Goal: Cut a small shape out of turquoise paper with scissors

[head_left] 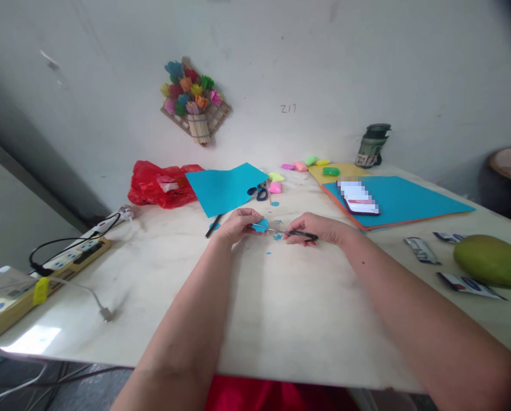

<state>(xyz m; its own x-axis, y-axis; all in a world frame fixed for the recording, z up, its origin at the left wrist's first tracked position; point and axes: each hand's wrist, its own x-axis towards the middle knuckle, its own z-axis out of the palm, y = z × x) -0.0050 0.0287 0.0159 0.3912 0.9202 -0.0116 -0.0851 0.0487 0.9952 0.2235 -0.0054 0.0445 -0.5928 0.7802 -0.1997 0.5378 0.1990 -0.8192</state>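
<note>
**Blue paper piece (261, 225) is sitting between the left hand and the scissor blades**

The left hand (240, 224) is pinching the paper piece near the middle of the desk (246, 319), with thumb and fingers closing on its left side. The right hand (309, 227) is wrapping around the dark handles of the scissors (289, 232), whose blades are pointing left and crossing the near edge of the paper; whether the blades are gaping or meeting, I cannot tell. Small blue scraps (274, 204) are lying around the hands.

A black pen (213, 226) is resting just left of the left hand. Behind it, a large blue sheet (227, 185) is spreading across the desk, with a red plastic bag (159, 185) bunching up on its left. A second pair of scissors (261, 194) is lying at the sheet's right corner, and a pink packet (275, 187) is sitting just beyond its handles.

To the right, a phone (360, 197) is lying on a stack of coloured sheets (422, 200), blue on top. A dark green bottle (373, 145) is standing near the wall. Nearer, a green fruit (493, 261) is resting among small wrappers (422, 250). On the far left, a power strip (84, 253) is holding plugs and cables.
</note>
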